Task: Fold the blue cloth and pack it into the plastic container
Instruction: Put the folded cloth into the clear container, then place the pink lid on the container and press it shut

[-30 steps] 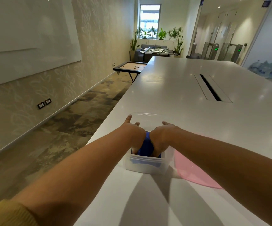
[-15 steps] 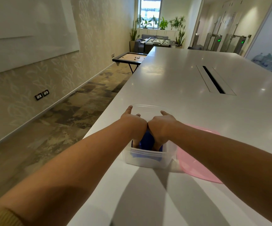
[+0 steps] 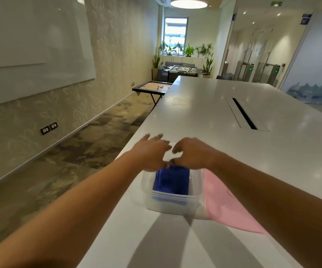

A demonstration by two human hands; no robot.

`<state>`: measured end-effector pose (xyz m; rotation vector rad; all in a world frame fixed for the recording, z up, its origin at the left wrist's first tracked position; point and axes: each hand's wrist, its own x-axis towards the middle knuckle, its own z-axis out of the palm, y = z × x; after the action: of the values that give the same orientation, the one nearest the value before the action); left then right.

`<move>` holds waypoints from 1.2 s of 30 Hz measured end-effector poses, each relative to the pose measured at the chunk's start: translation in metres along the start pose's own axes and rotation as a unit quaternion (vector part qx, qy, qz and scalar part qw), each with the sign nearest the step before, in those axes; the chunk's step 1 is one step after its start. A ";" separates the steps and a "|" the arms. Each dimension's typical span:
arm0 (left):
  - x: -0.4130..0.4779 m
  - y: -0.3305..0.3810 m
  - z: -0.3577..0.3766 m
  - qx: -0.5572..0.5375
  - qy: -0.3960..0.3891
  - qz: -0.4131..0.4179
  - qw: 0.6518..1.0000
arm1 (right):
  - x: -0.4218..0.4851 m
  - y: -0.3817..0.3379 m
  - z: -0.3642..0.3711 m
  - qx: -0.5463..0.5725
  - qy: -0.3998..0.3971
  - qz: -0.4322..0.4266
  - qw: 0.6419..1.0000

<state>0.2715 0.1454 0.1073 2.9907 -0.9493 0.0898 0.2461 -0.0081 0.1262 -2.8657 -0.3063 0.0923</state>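
The folded blue cloth [image 3: 170,179] lies inside the clear plastic container [image 3: 170,206], which stands near the left edge of the white table [image 3: 233,117]. My left hand [image 3: 150,151] and my right hand [image 3: 190,154] hover side by side just above the container's far half. Their fingers are spread and slightly curled, and they hold nothing. My thumbs hang close above the cloth's far edge; I cannot tell whether they touch it. The hands hide the container's far rim.
A pink lid [image 3: 227,206] lies flat on the table right of the container, partly under my right forearm. A long cable slot [image 3: 244,115] runs down the table's middle. The table's left edge drops to carpeted floor [image 3: 79,155]. A small game table [image 3: 152,88] stands farther back.
Both hands have come up out of the container, where they were pressing the cloth down. The cloth now lies uncovered inside. The camera has tilted upward.
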 end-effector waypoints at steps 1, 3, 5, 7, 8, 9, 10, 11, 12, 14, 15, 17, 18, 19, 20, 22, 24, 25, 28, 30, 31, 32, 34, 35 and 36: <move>-0.006 -0.002 -0.004 -0.031 0.048 -0.017 0.998 | -0.005 0.005 -0.006 0.030 0.046 0.015 0.998; -0.025 0.000 -0.003 -0.115 0.136 -0.058 0.982 | -0.016 0.020 -0.013 0.091 0.133 0.057 0.985; -0.049 0.009 0.010 -0.201 0.205 -0.100 0.953 | -0.030 0.037 -0.009 0.172 0.200 0.120 0.957; -0.071 0.024 0.028 -0.279 0.252 -0.145 0.915 | -0.045 0.054 0.005 0.238 0.224 0.186 0.927; -0.080 0.031 0.037 -0.319 0.273 -0.170 0.891 | -0.049 0.061 0.014 0.253 0.217 0.212 0.919; -0.086 0.038 0.044 -0.358 0.296 -0.191 0.865 | -0.054 0.067 0.024 0.262 0.201 0.235 0.914; -0.090 0.045 0.050 -0.395 0.318 -0.207 0.837 | -0.059 0.072 0.032 0.265 0.182 0.254 0.912; -0.094 0.052 0.055 -0.427 0.336 -0.220 0.810 | -0.063 0.076 0.040 0.265 0.165 0.268 0.912; -0.097 0.058 0.061 -0.452 0.351 -0.228 0.788 | -0.066 0.079 0.048 0.259 0.150 0.277 0.913; -0.102 0.067 0.072 -0.485 0.366 -0.236 0.759 | -0.070 0.083 0.060 0.239 0.125 0.283 0.920; -0.104 0.070 0.077 -0.496 0.364 -0.240 0.751 | -0.072 0.084 0.066 0.226 0.116 0.283 0.925; -0.106 0.071 0.086 -0.502 0.355 -0.249 0.748 | -0.073 0.082 0.074 0.201 0.110 0.283 0.931; -0.106 0.071 0.090 -0.504 0.350 -0.255 0.747 | -0.074 0.081 0.078 0.188 0.110 0.286 0.933; -0.106 0.070 0.092 -0.506 0.346 -0.257 0.747 | -0.075 0.079 0.081 0.172 0.110 0.288 0.935; -0.106 0.070 0.093 -0.510 0.343 -0.257 0.746 | -0.076 0.077 0.083 0.153 0.111 0.290 0.938; -0.105 0.069 0.093 -0.511 0.336 -0.253 0.749 | -0.078 0.072 0.087 0.125 0.117 0.297 0.939; -0.104 0.070 0.094 -0.510 0.331 -0.255 0.752 | -0.079 0.068 0.089 0.126 0.116 0.300 0.938; -0.103 0.070 0.095 -0.508 0.330 -0.254 0.754 | -0.079 0.066 0.089 0.130 0.117 0.299 0.938; -0.104 0.070 0.097 -0.502 0.333 -0.250 0.758 | -0.081 0.063 0.089 0.136 0.119 0.293 0.939; -0.106 0.071 0.096 -0.506 0.330 -0.251 0.756 | -0.083 0.062 0.084 0.138 0.141 0.287 0.937; -0.106 0.071 0.095 -0.506 0.328 -0.253 0.756 | -0.084 0.062 0.079 0.141 0.156 0.284 0.935; -0.106 0.072 0.094 -0.507 0.326 -0.255 0.756 | -0.085 0.061 0.071 0.139 0.171 0.282 0.934; -0.106 0.073 0.092 -0.507 0.327 -0.257 0.755 | -0.089 0.062 0.052 0.129 0.205 0.281 0.929; -0.106 0.074 0.091 -0.507 0.329 -0.256 0.755 | -0.092 0.062 0.041 0.132 0.225 0.280 0.924; -0.106 0.074 0.091 -0.505 0.332 -0.256 0.754 | -0.095 0.062 0.029 0.136 0.244 0.277 0.919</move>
<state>0.1475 0.1446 0.0097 1.8300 0.0042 0.4291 0.1637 -0.0802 0.0850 -2.4948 0.5716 -0.4354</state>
